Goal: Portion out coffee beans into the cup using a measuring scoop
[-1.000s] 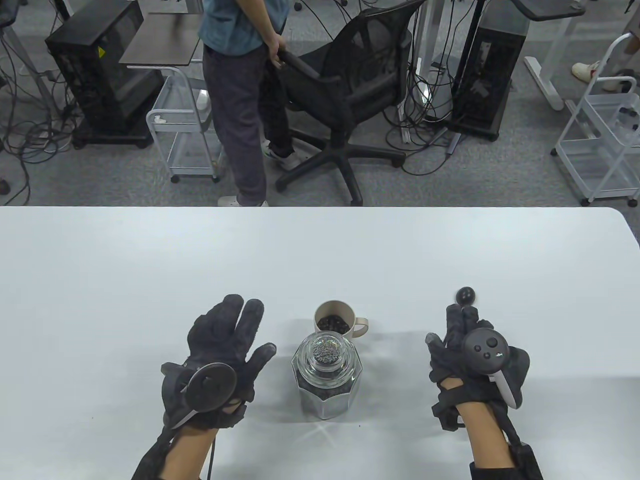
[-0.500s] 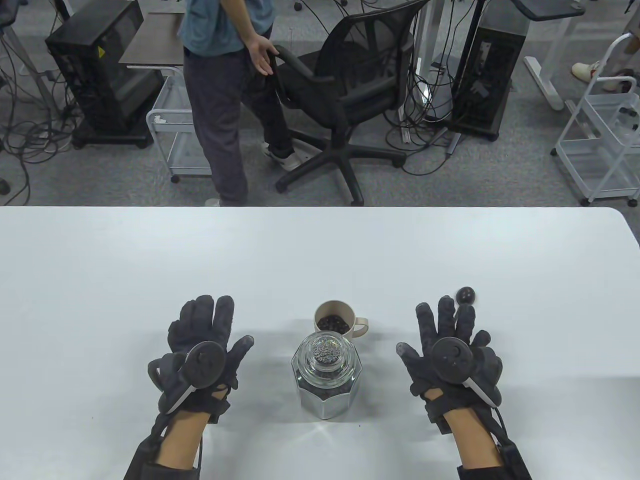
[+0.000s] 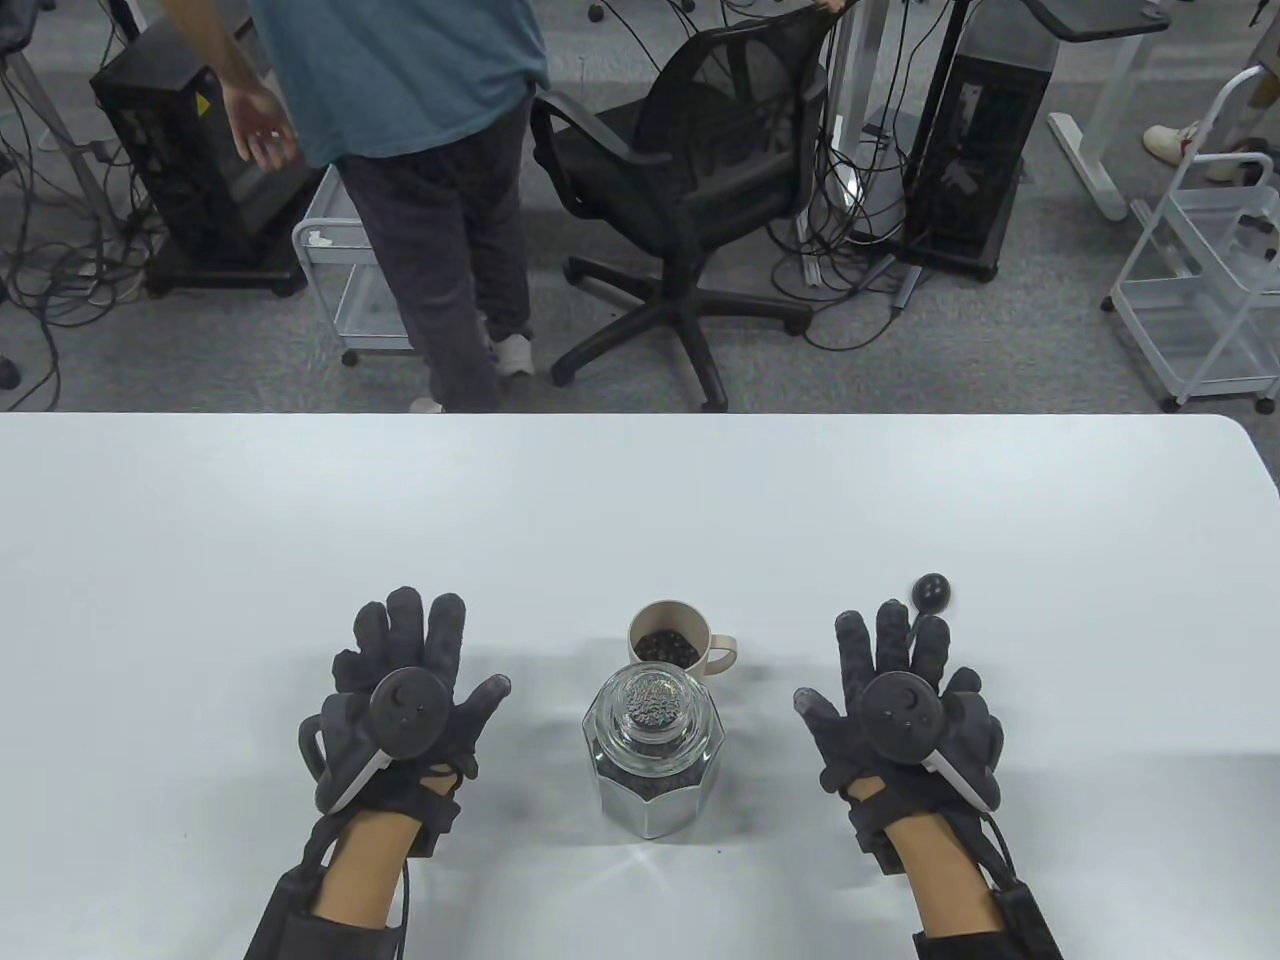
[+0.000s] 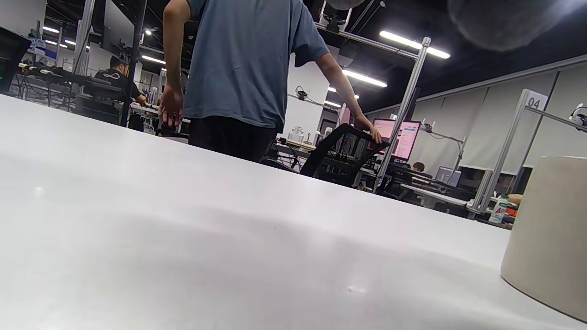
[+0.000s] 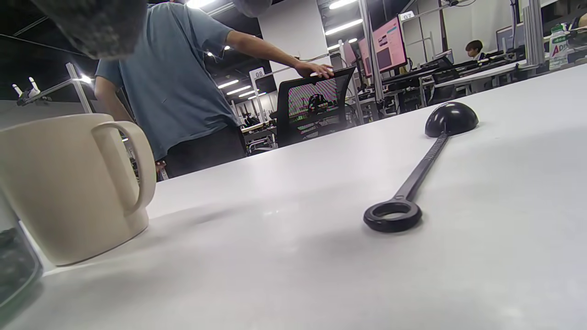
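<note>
A beige cup (image 3: 671,636) with coffee beans in it stands at the table's middle; its side shows in the left wrist view (image 4: 548,233) and, with its handle, in the right wrist view (image 5: 69,183). Just in front of it stands a lidded glass jar (image 3: 655,750) of beans. A black measuring scoop (image 5: 419,169) lies bowl-down on the table, its bowl (image 3: 932,590) poking out beyond my right fingers. My left hand (image 3: 405,680) lies flat left of the jar, fingers spread. My right hand (image 3: 905,680) lies flat to the right, over the scoop's handle, holding nothing.
A white table (image 3: 640,500) carries everything. Beyond its far edge a person in a blue shirt (image 3: 400,130) stands beside a black office chair (image 3: 680,190), among computer towers, cables and white wire carts (image 3: 1200,290).
My right hand turned palm-down and spread flat, letting the scoop lie. My left hand drew back to the left and flattened. The person behind moved left, away from the chair.
</note>
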{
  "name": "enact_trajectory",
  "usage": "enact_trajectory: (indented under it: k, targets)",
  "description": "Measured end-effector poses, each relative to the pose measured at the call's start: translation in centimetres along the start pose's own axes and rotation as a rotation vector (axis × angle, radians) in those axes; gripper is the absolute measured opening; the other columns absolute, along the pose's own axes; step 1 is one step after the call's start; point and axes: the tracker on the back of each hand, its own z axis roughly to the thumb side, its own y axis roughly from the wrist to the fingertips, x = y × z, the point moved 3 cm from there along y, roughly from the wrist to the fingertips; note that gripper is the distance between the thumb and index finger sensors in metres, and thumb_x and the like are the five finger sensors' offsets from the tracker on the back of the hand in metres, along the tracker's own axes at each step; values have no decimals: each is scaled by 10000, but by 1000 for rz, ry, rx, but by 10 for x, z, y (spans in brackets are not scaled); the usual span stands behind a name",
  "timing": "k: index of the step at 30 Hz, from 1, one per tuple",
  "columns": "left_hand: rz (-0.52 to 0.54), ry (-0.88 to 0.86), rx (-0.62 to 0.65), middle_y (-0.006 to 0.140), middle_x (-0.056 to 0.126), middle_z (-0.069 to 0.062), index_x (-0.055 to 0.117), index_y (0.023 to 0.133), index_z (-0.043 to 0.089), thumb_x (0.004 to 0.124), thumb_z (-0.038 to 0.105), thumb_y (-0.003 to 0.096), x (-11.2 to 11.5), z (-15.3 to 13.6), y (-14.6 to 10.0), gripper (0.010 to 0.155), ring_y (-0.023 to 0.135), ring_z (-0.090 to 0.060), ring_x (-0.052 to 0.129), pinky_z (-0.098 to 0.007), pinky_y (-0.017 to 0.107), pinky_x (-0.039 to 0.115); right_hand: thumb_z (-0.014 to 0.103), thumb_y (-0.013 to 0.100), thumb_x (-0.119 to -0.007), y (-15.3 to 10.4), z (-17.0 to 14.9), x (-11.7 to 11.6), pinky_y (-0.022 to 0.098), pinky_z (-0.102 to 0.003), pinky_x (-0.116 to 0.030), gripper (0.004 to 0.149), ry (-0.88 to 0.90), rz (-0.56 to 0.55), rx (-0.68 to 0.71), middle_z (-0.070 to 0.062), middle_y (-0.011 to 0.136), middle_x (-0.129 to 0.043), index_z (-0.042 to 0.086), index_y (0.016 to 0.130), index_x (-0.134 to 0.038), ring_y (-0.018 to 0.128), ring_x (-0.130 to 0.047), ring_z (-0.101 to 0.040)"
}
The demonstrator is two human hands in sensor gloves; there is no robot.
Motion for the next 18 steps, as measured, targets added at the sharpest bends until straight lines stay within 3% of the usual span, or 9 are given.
enact_trajectory:
  k: [18]
  targets:
    - [-9, -35, -6, 1227, 172, -108, 254, 1147, 327, 603, 743, 453, 0, -1, 1, 881, 1131, -533, 199, -782, 700, 308, 605, 515, -675, -1, -4, 0, 543, -890, -182, 809, 47, 17, -15, -226, 1093, -67, 229, 1101, -264, 986, -33, -638]
